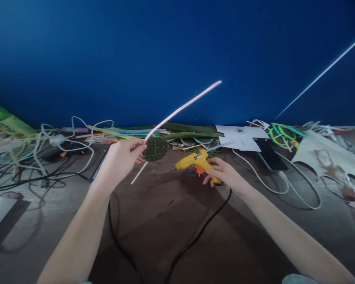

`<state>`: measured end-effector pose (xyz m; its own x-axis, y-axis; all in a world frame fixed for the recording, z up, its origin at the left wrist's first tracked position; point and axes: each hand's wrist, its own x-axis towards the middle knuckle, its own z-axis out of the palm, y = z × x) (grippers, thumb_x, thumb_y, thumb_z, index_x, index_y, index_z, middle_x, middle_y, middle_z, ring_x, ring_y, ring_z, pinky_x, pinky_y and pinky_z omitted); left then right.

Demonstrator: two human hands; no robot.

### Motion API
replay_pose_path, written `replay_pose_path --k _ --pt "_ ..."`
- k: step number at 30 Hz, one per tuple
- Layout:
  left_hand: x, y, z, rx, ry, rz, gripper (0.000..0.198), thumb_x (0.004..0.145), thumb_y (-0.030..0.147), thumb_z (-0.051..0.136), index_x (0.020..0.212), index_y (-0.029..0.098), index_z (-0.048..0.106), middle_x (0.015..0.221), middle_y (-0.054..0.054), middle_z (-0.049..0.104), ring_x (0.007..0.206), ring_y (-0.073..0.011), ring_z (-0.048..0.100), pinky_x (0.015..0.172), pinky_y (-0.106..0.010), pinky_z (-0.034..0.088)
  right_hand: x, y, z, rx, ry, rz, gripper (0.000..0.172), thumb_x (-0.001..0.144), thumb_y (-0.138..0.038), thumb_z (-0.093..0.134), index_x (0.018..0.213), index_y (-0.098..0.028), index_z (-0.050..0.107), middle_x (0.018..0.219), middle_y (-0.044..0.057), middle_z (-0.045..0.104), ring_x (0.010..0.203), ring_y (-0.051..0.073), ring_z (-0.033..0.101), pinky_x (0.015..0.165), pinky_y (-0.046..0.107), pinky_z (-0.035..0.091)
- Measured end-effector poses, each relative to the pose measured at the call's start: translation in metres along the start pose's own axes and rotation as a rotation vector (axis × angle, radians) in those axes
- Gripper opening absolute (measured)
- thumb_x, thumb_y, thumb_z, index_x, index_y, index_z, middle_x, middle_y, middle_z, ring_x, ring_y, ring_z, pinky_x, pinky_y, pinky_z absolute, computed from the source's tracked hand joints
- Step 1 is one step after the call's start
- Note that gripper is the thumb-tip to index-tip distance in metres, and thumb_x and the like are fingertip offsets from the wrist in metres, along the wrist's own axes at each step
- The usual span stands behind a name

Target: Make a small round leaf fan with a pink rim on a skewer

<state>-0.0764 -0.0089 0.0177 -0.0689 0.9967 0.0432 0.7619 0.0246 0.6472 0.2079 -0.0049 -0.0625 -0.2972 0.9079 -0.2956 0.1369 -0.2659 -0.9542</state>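
My left hand (122,157) is closed in a pinch at the edge of a green woven disc (157,149). From the same fingers a long pale pink strip, like a pipe cleaner (183,106), slants up to the right. A thin wooden stick (139,172) slopes down below the disc. My right hand (225,175) grips a yellow hot glue gun (192,159) by its handle, near the orange trigger (198,170). The gun's nozzle points left towards the disc, apart from it. A glue stick (220,146) juts out of its back.
Green leaf strips (192,128) and craft sticks lie along the blue wall (177,59). White paper (239,136), a phone (270,156) and white cables are on the right. Tangled cords (41,157) cover the left. A black cord (199,234) crosses the table in front.
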Motion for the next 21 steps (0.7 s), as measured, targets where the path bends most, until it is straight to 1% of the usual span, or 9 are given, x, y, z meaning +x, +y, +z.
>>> replay_pose_path --k 2,4,6,8,11,13,15,18,21 --pt "0.001 -0.001 0.001 0.003 0.016 0.000 0.019 0.080 0.034 0.050 0.083 0.020 0.062 0.073 0.001 0.068 0.060 -0.0138 0.066 0.053 -0.018 0.049 -0.001 0.000 -0.003 0.155 -0.020 -0.019 0.036 0.069 -0.027 0.064 0.099 -0.015 0.046 0.076 0.005 0.067 0.061 0.014 0.065 0.050 0.022 0.047" --pt "0.001 -0.001 0.002 0.011 0.016 0.010 0.018 0.079 0.034 0.050 0.082 0.021 0.062 0.074 0.001 0.068 0.059 -0.0141 0.065 0.052 -0.019 0.048 -0.003 0.000 -0.006 0.261 -0.078 -0.033 0.033 0.069 -0.025 0.063 0.097 -0.015 0.051 0.092 0.010 0.067 0.076 0.018 0.067 0.057 0.023 0.050" --pt "0.001 0.000 0.002 0.049 0.006 0.038 0.019 0.079 0.035 0.050 0.080 0.021 0.063 0.073 0.001 0.069 0.059 -0.0147 0.065 0.053 -0.019 0.047 -0.005 -0.001 -0.009 0.338 -0.158 -0.035 0.035 0.067 -0.021 0.061 0.100 -0.018 0.051 0.108 0.011 0.063 0.089 0.023 0.066 0.064 0.028 0.053" --pt "-0.001 0.002 0.002 0.110 0.000 0.087 0.020 0.080 0.036 0.049 0.078 0.021 0.063 0.071 0.001 0.068 0.059 -0.0154 0.063 0.054 -0.020 0.046 -0.008 -0.004 -0.012 0.386 -0.238 -0.036 0.043 0.066 -0.018 0.057 0.108 -0.020 0.050 0.117 0.010 0.060 0.098 0.025 0.063 0.074 0.035 0.052" --pt "-0.003 0.004 0.001 0.158 -0.017 0.164 0.024 0.081 0.038 0.047 0.076 0.021 0.062 0.075 -0.001 0.069 0.063 -0.0163 0.062 0.057 -0.022 0.044 -0.011 -0.010 -0.016 0.382 -0.300 -0.066 0.046 0.064 -0.018 0.053 0.111 -0.019 0.052 0.110 0.009 0.062 0.094 0.022 0.063 0.080 0.038 0.049" --pt "-0.005 0.005 0.002 0.149 -0.045 0.191 0.026 0.083 0.039 0.046 0.077 0.020 0.062 0.083 -0.001 0.070 0.067 -0.0165 0.062 0.058 -0.022 0.043 -0.010 -0.014 -0.017 0.360 -0.299 -0.111 0.042 0.064 -0.019 0.052 0.106 -0.018 0.054 0.102 0.009 0.064 0.088 0.021 0.063 0.077 0.035 0.049" --pt "-0.008 0.006 0.002 0.157 -0.066 0.203 0.027 0.084 0.040 0.044 0.077 0.021 0.062 0.082 -0.001 0.069 0.066 -0.0164 0.062 0.057 -0.023 0.041 -0.007 -0.016 -0.017 0.335 -0.293 -0.141 0.040 0.063 -0.021 0.051 0.103 -0.019 0.054 0.097 0.009 0.063 0.085 0.021 0.062 0.074 0.036 0.049" --pt "-0.011 0.009 0.000 0.213 -0.072 0.205 0.027 0.085 0.039 0.044 0.077 0.021 0.062 0.070 0.001 0.067 0.059 -0.0152 0.058 0.054 -0.023 0.037 -0.001 -0.020 -0.014 0.262 -0.282 -0.149 0.043 0.062 -0.023 0.049 0.105 -0.020 0.051 0.100 0.010 0.061 0.082 0.022 0.062 0.069 0.036 0.049" --pt "-0.013 0.012 -0.001 0.228 -0.064 0.212 0.024 0.085 0.038 0.045 0.083 0.022 0.064 0.071 0.002 0.067 0.059 -0.0143 0.057 0.056 -0.022 0.037 0.004 -0.025 -0.011 0.172 -0.246 -0.182 0.042 0.062 -0.027 0.047 0.104 -0.020 0.050 0.106 0.011 0.058 0.081 0.021 0.060 0.067 0.035 0.047"
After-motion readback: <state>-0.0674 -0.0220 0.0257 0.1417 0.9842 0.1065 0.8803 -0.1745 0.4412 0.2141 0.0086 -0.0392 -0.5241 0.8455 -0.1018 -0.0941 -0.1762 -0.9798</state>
